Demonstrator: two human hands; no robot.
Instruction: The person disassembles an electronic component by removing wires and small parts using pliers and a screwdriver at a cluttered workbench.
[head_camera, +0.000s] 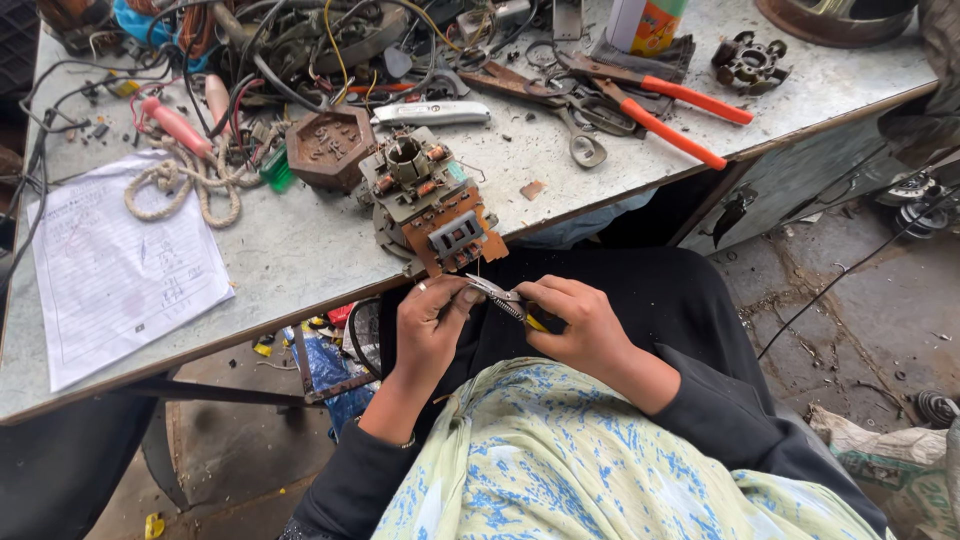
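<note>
Setting: a worn grey workbench (300, 250) with a speckled, scuffed top, seen from above; cracked, stained concrete floor (860, 320) to the right.
Lap: black clothing and a pale green cloth with blue print (560, 460) lie nearest the camera, below the bench edge.
Left hand (432, 325): curled shut, fingertips pinching something small at the plier tips; what it is cannot be told. One ring shows on a finger.
Right hand (580, 320): closed around the handles of the pliers (508, 300).
Pliers: one small pair, slim bright metal jaws pointing left toward the left hand, a yellow grip showing beneath the right hand's fingers; held over the lap, just in front of the bench edge.
Electrical assembly (432, 205): one blocky unit at the bench edge just above the hands, brown-orange board, grey metal plates, a round socket on top with copper-coloured windings, a small grey connector block at its near corner.
Hexagonal block (330, 148): one, brown, with recessed slots, just left of the assembly.
Paper sheet (120, 270): one white lined page with handwriting, lying flat at the left.
Rope (185, 185): one off-white twisted length, looped beside the paper.
Utility knife (432, 113): one, pale grey, behind the assembly.
Orange-handled tool (665, 115): one pair, long orange grips, rusty head, toward the far right.
Far edge: a tangle of black and yellow wires (290, 50), one dark metal part (750, 62), one can (645, 25).
</note>
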